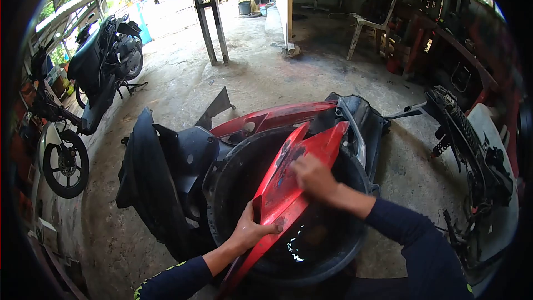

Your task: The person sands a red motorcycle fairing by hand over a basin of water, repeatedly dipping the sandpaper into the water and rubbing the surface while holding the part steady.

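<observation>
A red motorcycle fairing panel [281, 209] slants across the black round tub [355, 250], its pointed upper end over the far rim. My left hand [251, 231] grips the panel's lower part, thumb on the red face. Curled against the panel's upper face, my right hand [312, 176] is closed and slightly blurred; whatever it may hold is hidden. Dark patches mark the panel near my right hand. Dark liquid with bright reflections shows inside the tub.
Black fairing parts [147, 180] lie left of the tub, another red panel [266, 115] behind it. A dark part [366, 116] stands at its right rear. A partly stripped frame with a shock spring [463, 128] is at right, a parked motorcycle [97, 72] at left, a chair [377, 22] behind.
</observation>
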Tool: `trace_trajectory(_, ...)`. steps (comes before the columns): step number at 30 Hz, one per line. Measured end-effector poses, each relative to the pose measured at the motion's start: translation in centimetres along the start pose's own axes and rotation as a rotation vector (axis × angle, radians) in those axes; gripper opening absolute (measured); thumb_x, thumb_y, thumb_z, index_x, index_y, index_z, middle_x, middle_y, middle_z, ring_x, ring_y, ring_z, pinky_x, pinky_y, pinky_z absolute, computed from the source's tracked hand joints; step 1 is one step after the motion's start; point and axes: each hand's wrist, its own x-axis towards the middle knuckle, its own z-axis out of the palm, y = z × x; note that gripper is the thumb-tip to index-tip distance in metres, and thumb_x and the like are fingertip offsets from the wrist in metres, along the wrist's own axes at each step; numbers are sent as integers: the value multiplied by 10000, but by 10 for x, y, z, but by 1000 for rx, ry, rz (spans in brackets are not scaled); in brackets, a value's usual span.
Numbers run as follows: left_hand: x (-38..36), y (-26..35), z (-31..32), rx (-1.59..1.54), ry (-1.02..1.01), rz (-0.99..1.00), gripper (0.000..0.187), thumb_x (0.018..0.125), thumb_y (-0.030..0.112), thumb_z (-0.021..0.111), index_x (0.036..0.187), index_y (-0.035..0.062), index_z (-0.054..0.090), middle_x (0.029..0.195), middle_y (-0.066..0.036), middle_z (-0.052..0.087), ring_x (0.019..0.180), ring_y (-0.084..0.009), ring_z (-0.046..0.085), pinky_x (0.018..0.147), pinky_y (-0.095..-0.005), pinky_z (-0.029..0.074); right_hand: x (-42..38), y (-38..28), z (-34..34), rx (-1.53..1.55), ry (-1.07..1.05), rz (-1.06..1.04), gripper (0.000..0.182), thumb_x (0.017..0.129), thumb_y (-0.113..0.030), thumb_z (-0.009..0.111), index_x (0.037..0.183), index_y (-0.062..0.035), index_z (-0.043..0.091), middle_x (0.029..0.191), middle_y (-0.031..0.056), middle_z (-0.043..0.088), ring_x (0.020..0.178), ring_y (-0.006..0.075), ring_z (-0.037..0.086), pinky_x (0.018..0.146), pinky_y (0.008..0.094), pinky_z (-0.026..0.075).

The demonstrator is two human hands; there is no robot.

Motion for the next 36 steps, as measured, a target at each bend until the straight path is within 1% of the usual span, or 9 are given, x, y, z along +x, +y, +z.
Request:
trace_trajectory(4,3,-15,-1,6,3,84,981,660,187,938,1468,-33,425,1361,-143,577,1295,-229,541,1149,-359,389,-18,-45,-7,213,175,-294,224,767,-129,683,975,-50,661,936,124,653,909,325,639,852,474,531)
trace_trajectory(7,0,-6,-3,5,-17,21,986,661,184,936,1473,-29,418,1359,-140,576,1295,-227,543,1149,-361,390,-3,29,7,-23,85,-23,289,735,-145,719,1005,-50,681,925,122,643,908,321,638,806,460,547)
trace_trajectory(12,1,-12,-2,-27,-14,57,977,677,157,930,1479,-29,403,1365,-138,574,1291,-224,545,1148,-362,392,-22,-50,-7,146,94,-249,332,742,-85,707,1071,-37,700,1004,113,677,976,312,658,880,424,551)
trace_trajectory(16,-5,4,0,-43,-19,-17,973,680,147,928,1479,-33,402,1369,-138,573,1289,-227,545,1150,-364,392,2,22,-4,53,89,6,296,797,-65,668,1090,-54,705,957,125,695,883,328,650,806,444,548)
trace_trajectory(22,2,-12,-4,-64,-18,47,974,679,183,937,1470,-30,408,1364,-140,576,1289,-229,545,1155,-364,388,-13,-37,-8,243,151,-278,355,745,-90,682,1097,-49,699,971,112,677,914,307,647,829,441,550)
trace_trajectory(26,-2,6,-1,-31,-22,-41,976,674,179,930,1471,-30,408,1360,-143,575,1295,-224,543,1156,-369,389,4,8,6,94,91,-24,215,756,-99,673,965,-57,697,903,116,642,902,306,630,795,447,539)
trace_trajectory(29,5,-24,-5,-16,0,82,985,669,187,934,1472,-31,408,1352,-144,578,1294,-229,544,1147,-364,396,-17,-52,-3,247,165,-269,220,801,-105,636,995,-44,721,936,134,657,926,319,635,850,446,531)
trace_trajectory(33,0,-6,-4,25,-9,14,989,666,193,937,1473,-30,409,1351,-142,579,1298,-231,541,1149,-362,391,11,22,-3,179,112,52,175,812,-84,626,941,-33,732,933,122,703,875,317,654,809,442,545)
trace_trajectory(36,4,-8,-3,23,-4,11,985,669,189,936,1473,-31,410,1362,-140,578,1304,-229,536,1156,-364,382,2,-24,6,174,116,-60,149,815,-65,637,934,-48,723,941,109,700,878,326,649,832,465,541)
